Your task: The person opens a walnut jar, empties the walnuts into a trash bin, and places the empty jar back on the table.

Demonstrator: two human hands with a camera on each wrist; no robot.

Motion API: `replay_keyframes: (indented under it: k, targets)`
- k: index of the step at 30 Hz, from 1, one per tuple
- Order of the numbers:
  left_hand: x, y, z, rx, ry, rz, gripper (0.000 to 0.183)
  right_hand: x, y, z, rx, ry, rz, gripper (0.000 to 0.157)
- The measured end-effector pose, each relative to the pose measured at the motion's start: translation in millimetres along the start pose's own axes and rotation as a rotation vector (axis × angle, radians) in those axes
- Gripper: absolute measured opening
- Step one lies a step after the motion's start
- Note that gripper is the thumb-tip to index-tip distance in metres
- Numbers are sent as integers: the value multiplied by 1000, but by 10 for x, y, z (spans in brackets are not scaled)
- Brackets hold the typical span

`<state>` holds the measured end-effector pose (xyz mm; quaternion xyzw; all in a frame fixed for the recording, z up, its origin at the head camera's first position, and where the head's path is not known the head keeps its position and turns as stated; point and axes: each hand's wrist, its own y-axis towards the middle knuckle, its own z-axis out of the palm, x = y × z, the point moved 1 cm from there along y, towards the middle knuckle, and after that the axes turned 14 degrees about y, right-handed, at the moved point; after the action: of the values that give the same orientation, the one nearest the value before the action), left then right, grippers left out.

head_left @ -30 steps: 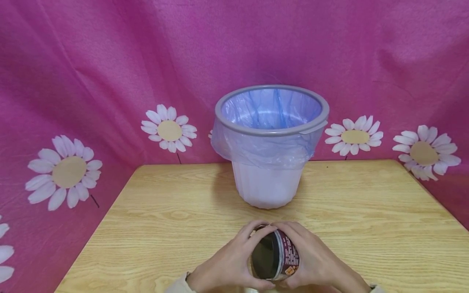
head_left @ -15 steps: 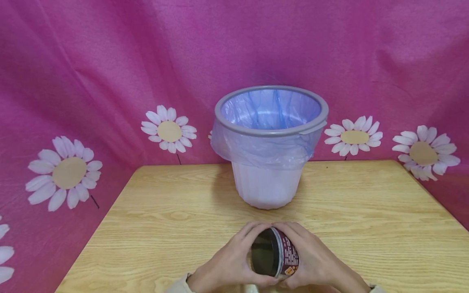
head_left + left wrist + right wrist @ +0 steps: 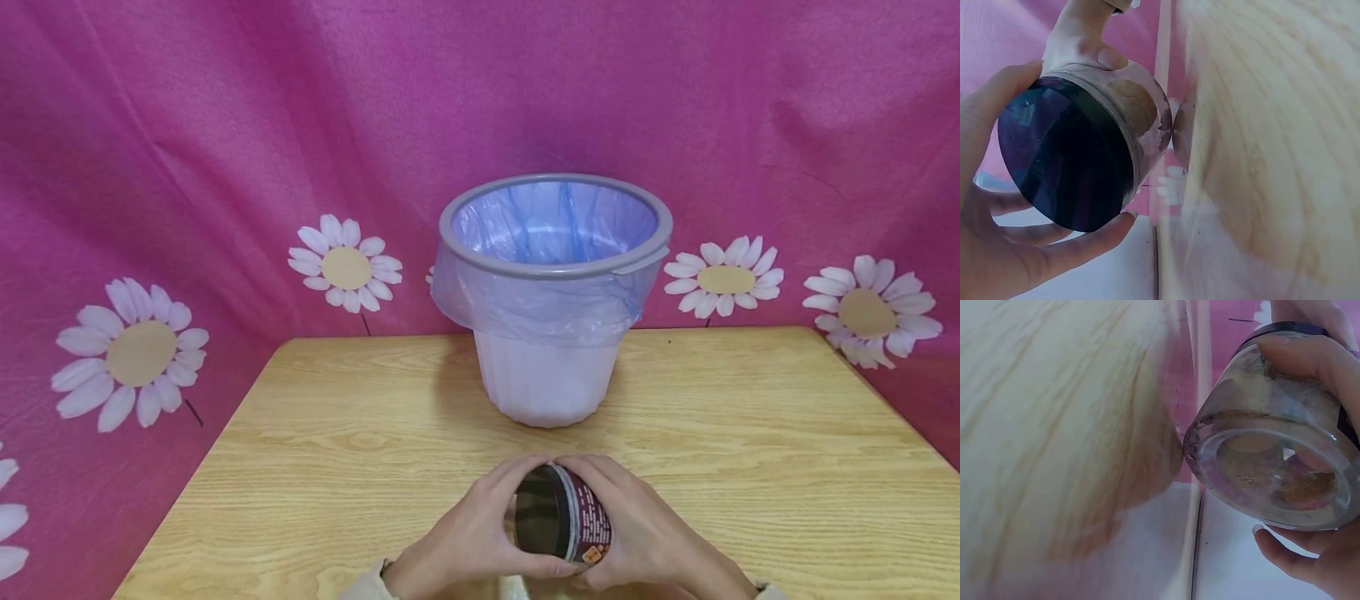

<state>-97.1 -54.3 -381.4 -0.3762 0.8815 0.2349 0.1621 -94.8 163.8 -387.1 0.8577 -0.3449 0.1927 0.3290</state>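
Observation:
A clear jar (image 3: pixel 1272 465) with a black lid (image 3: pixel 542 512) and a dark red printed label (image 3: pixel 592 517) is tilted on its side near the table's front, lid toward the left. Its lower edge appears to touch the table in both wrist views. My left hand (image 3: pixel 474 525) holds the lid, thumb on the near side and fingers round the far side. My right hand (image 3: pixel 648 521) grips the glass body over the label. Some brownish residue shows inside the glass in the right wrist view. Part of the label is hidden under the right hand.
A white bin (image 3: pixel 547 375) with a grey rim and a bluish plastic liner (image 3: pixel 543 304) stands behind the hands on the wooden table (image 3: pixel 360 433). A pink cloth (image 3: pixel 480 92) with daisies hangs behind and at the sides. A small whitish patch (image 3: pixel 514 588) below the jar is unclear.
The left hand's fingers have shifted on the lid: the forefinger has drawn back to its far edge, and the thumb has moved slightly up and right. The right hand and bin stay put.

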Motion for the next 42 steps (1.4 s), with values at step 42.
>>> replay_keyframes:
  k: [42]
  targets:
    - [11, 24, -8, 4, -55, 12, 90, -6, 13, -41, -30, -4, -18, 110]
